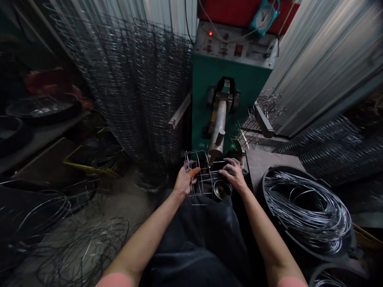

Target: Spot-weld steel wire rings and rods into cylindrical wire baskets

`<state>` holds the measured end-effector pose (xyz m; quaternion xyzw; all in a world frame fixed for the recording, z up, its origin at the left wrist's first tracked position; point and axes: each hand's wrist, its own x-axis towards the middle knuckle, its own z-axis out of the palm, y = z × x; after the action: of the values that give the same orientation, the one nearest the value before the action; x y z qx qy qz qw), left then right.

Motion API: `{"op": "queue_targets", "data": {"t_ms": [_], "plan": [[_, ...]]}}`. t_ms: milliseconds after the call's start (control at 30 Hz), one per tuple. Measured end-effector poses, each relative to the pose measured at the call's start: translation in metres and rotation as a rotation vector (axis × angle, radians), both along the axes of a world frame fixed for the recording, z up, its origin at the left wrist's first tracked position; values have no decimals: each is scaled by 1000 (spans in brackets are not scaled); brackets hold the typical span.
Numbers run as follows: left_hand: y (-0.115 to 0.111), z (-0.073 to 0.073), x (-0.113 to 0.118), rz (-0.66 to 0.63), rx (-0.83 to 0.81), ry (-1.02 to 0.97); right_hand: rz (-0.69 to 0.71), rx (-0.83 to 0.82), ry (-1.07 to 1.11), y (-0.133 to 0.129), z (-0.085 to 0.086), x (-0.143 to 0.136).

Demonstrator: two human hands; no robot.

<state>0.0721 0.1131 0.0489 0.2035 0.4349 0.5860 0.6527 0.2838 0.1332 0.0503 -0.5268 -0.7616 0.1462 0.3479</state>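
Head view: the left hand (184, 180) grips the left side of a wire basket (200, 178), fingers curled round its wires, with an orange cot on one finger. The right hand (235, 173) rests on the basket's right side, fingers bent over the top wires; whether they close fully round a wire cannot be told. The basket sits in front of the person's lap, just under the tip of the grey metal arm (218, 131) that slopes down from the green machine (230, 85). The arm's end reaches the basket's upper rim. A small round steel bowl (222, 189) lies just beneath the basket, by the right hand.

The machine carries a grey control panel (236, 44) with a red lamp lit at its upper left, and a teal clock (265, 16) hangs above it. Stacked wire grids (134, 79) stand tall at the machine's left. More wire frames (257, 119) lie on a ledge at its right. A tub of coiled wire (305, 211) sits by the right forearm, well apart from the basket. Loose wire hoops (83, 247) lie on the floor at the left. Dark pans (44, 107) rest on a shelf at the far left.
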Motion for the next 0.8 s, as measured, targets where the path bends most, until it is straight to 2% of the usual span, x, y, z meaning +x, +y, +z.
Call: {"op": "queue_targets", "data": {"t_ms": [567,700,800], "plan": [[26,-4,0,13,-21,-83,-11,-66,-5,30,-1,0],[28,-6,-1,0,-44,-81,-5,-82,-22,31,2,-1],[26,-7,-2,-29,1,-73,-4,-92,-16,25,4,-2]]}}
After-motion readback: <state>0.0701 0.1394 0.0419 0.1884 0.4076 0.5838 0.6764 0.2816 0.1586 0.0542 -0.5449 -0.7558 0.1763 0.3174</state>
